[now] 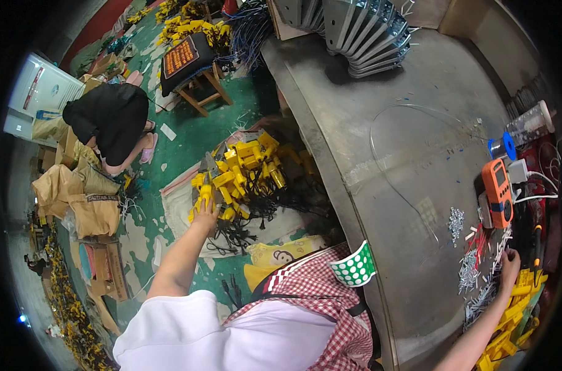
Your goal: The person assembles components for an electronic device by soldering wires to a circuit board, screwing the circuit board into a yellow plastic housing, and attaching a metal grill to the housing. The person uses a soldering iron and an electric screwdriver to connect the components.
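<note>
My left hand (205,216) reaches down to the pile at my left, its fingers closed round a yellow plastic-bodied tool (205,193) with a grey tip. Around it lie several more yellow tools (237,167) with black cords (234,238), heaped on pale sacking. My right hand (511,264) is at the right side of the metal table (404,204), fingers curled together; anything between them is too small to make out. Beside it are small white sleeves (502,247), loose screws (469,272) and yellow plastic housings (519,309).
An orange meter (497,191), a blue-ended wire spool (503,146) and a yellow-black screwdriver (536,247) are at the table's right. Fanned grey metal pieces (370,40) stand at its far end. A green dotted piece (354,266) hangs over the near edge. Someone in black (111,117) bends near sacks.
</note>
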### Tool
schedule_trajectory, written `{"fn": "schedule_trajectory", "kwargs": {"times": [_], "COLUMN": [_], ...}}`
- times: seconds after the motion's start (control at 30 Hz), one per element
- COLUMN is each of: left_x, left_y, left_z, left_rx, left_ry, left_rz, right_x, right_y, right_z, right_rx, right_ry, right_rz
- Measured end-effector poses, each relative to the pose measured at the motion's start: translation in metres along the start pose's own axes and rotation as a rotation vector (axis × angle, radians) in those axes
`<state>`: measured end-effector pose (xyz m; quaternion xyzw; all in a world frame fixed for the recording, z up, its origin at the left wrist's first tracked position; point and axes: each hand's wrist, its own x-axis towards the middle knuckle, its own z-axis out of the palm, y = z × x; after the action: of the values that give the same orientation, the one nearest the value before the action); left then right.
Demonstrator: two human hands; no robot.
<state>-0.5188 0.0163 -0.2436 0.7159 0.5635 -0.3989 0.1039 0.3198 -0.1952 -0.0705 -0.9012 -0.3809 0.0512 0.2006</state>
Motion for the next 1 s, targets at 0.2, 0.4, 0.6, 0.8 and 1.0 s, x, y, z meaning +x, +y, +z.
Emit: {"fn": "schedule_trajectory", "kwargs": {"times": [0.2, 0.4, 0.6, 0.8, 1.0], "left_x": [0.056, 0.009, 0.038, 0.058, 0.053], "left_y": [0.014, 0.09, 0.084, 0.064, 0.05], "left_z": [-0.11, -0.38, -0.452, -0.473, -0.469], "left_rx": [-0.822, -1.09, -1.229, -1.362, -1.289], "left_ry": [0.9, 1.79, 1.757, 1.609, 1.773], "left_rz": [0.099, 0.431, 0.215, 0.234, 0.085], "right_x": [-0.026, -0.04, -0.188, -0.286, -0.289], "right_y": [-0.034, -0.039, -0.15, -0.21, -0.216], "right_z": [0.001, -0.015, -0.028, 0.006, 0.021], "right_rx": [-0.359, -0.022, 0.239, 0.006, -0.01], "right_ry": [0.302, 0.2, 0.339, -0.032, 0.106], "right_rz": [-0.01, 0.026, -0.094, -0.212, -0.191]}}
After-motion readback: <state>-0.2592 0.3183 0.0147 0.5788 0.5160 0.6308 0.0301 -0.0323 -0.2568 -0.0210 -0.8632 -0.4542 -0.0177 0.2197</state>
